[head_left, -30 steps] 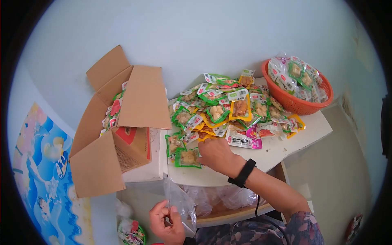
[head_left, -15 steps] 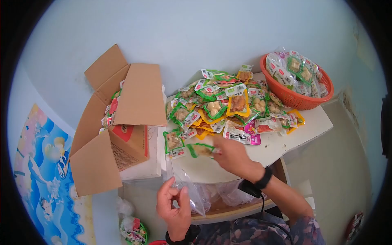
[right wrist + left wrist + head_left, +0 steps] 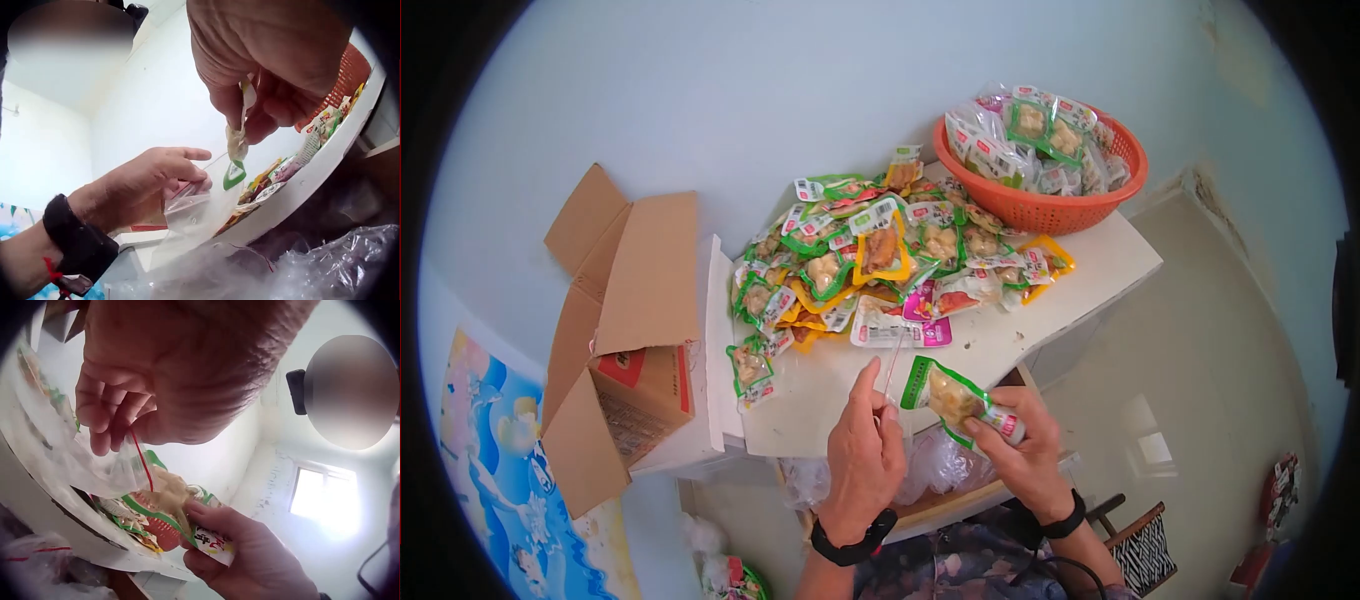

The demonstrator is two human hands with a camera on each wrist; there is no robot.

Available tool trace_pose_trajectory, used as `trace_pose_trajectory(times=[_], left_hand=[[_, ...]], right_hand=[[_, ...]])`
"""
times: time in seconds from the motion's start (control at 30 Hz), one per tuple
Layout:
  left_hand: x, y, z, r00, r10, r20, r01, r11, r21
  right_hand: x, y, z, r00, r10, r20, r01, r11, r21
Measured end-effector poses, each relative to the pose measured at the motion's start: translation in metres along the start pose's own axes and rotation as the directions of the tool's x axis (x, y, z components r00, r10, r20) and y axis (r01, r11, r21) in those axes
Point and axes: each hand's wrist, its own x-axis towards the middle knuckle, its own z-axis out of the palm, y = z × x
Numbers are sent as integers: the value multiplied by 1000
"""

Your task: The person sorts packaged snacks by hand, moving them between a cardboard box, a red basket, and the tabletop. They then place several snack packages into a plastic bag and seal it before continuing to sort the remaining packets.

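Head view: the left hand (image 3: 865, 455) and right hand (image 3: 1022, 455) meet at the counter's (image 3: 1050, 310) front edge, near the pile of packets (image 3: 870, 260) and the orange basket (image 3: 1040, 205). The clear bag (image 3: 891, 362) shows there only as 1 red seal line. The left wrist view shows left fingertips (image 3: 100, 440) pinching the bag's mouth. The right hand grips 1 green packet (image 3: 948, 395), just beside the bag.

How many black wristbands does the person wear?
2. The left wristband sits behind the left hand holding a clear bag; the right wristband behind the right hand pinching a green packet.
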Motion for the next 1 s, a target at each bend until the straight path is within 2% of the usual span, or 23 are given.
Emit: trace_pose_trajectory(times=[0.13,0.2,0.23,0.33,0.43,0.53,0.6,0.63,0.73,0.83,0.93,1.0], left_hand=[[-3,4,-1,1000,-26,8,25,996,91],[-5,3,-3,999,39,21,-41,991,124],[-6,4,-3,997,70,26,-73,988,138],[-9,6,-2,971,241,6,-240,966,94],[-9,5,-6,952,302,45,-300,953,-54],[-14,0,-11,935,347,77,-335,933,-134],[-15,-8,-16,911,411,41,-401,903,-157],[-17,-12,-17,913,403,62,-386,904,-186],[-22,-24,-19,914,391,108,-354,898,-260],[-22,-29,-22,916,390,99,-346,889,-300],[-23,-34,-28,927,369,73,-325,883,-339],[-21,-37,-31,926,371,70,-325,879,-350]], right_hand=[[4,6,6,992,15,122,-14,1000,-13],[6,7,12,979,-30,202,36,999,-27],[8,3,11,955,75,288,-54,995,-81],[16,8,21,927,105,361,-39,982,-186],[28,9,25,844,170,508,-21,958,-286],[34,30,44,763,91,640,-188,978,86],[35,14,48,736,175,654,-330,936,122],[36,5,51,717,219,662,-400,907,133],[46,11,56,614,394,684,-547,837,9],[47,19,73,622,265,737,-429,903,37],[57,13,84,555,251,793,-328,942,-69],[61,10,92,584,170,794,-117,985,-124]])
